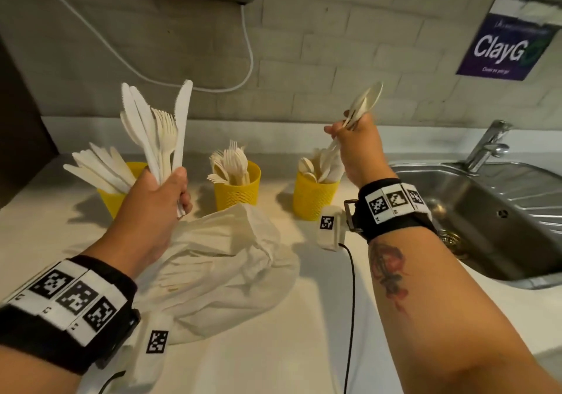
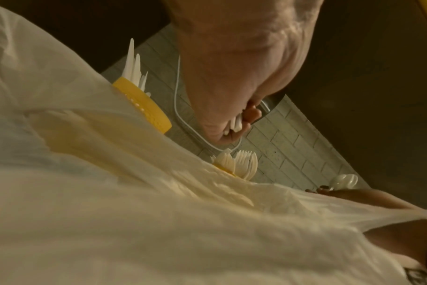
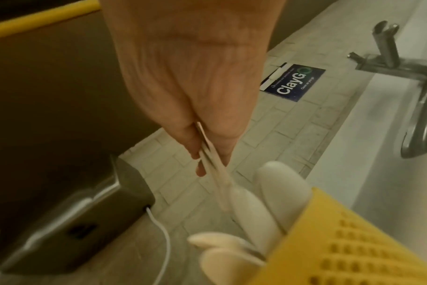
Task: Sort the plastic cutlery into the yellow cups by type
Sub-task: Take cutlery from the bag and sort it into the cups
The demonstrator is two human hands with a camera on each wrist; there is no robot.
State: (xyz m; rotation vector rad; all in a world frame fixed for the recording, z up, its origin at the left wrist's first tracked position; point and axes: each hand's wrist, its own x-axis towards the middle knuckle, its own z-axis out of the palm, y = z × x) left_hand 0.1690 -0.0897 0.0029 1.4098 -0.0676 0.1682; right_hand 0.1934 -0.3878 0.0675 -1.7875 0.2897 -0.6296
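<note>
Overhead, hands (image 1: 158,186) clear of cups (image 1: 237,193).

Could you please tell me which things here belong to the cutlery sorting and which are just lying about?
Job: left hand gripping knives and forks; right hand holding spoons; knife cup, fork cup, spoon cup.
Lying about: plastic bag, sink, tap, sign.

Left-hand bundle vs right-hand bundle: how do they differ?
1. Type: the left-hand bundle mixes knives and forks; the right-hand bundle is spoons only.
2. Size: the left-hand bundle holds clearly more pieces than the right-hand bundle.
3. Pose: the left hand holds its bundle near upright, fanned out; the right hand holds its bundle tilted, above the spoon cup.
Shared: both are white plastic, gripped by the handles.
</note>
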